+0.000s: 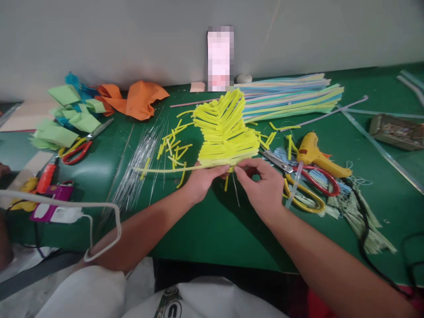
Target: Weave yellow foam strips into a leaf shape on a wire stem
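Note:
A leaf shape built from rows of bright yellow pipe cleaners (227,132) is held up over the green table, its base pinched at the front. My left hand (203,180) grips that base from the left, fingers closed at the lowest row. One long pale yellow pipe cleaner (162,170) sticks out leftward past it. Opposite, my right hand (261,183) pinches the same base between thumb and fingers. A thin wire stem (236,190) and a short yellow end hang below the fingertips. Cut yellow pieces (175,150) lie scattered on the left.
Red-handled scissors (321,181) and a yellow glue gun (308,154) lie right, by tassels (361,216). Behind is a bundle of coloured pipe cleaners (298,99). Left are wires (142,159), more scissors (77,152), and orange cloth (142,99). A phone (220,59) leans against the wall.

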